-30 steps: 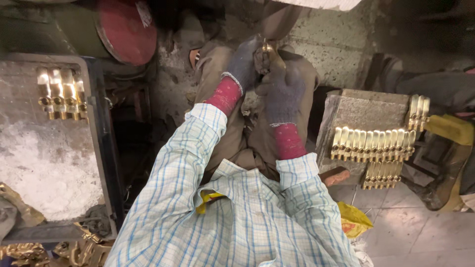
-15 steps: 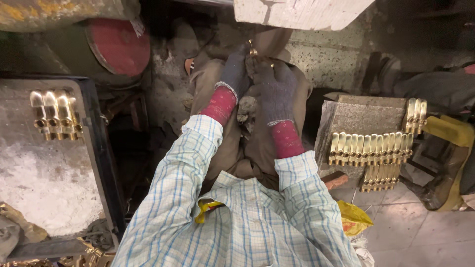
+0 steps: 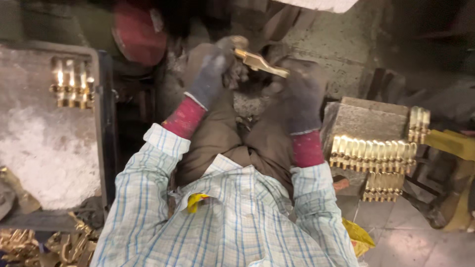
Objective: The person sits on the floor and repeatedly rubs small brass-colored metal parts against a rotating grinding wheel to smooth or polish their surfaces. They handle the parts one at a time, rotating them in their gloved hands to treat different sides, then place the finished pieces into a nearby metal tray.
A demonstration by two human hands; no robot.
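Both gloved hands are reaching forward over the knees, the left hand [image 3: 212,74] and right hand [image 3: 300,96] curling closed, forearms converging.

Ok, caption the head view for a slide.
Gloved left hand and right hand hold a brass piece between trays of brass parts.

The person wears a long-sleeved checked shirt [image 3: 232,222], pale with thin blue and grey lines crossing it, which fills the lower middle of the frame. Its cuffs end just short of red knitted wristbands. Those bands belong to dark grey fabric gloves: the left hand [image 3: 213,74] in the upper middle of the frame, the right hand [image 3: 299,96] just right of it. The glove cloth looks worn and dusty. Brown trousers [image 3: 232,138] cover the legs at the centre of the frame.
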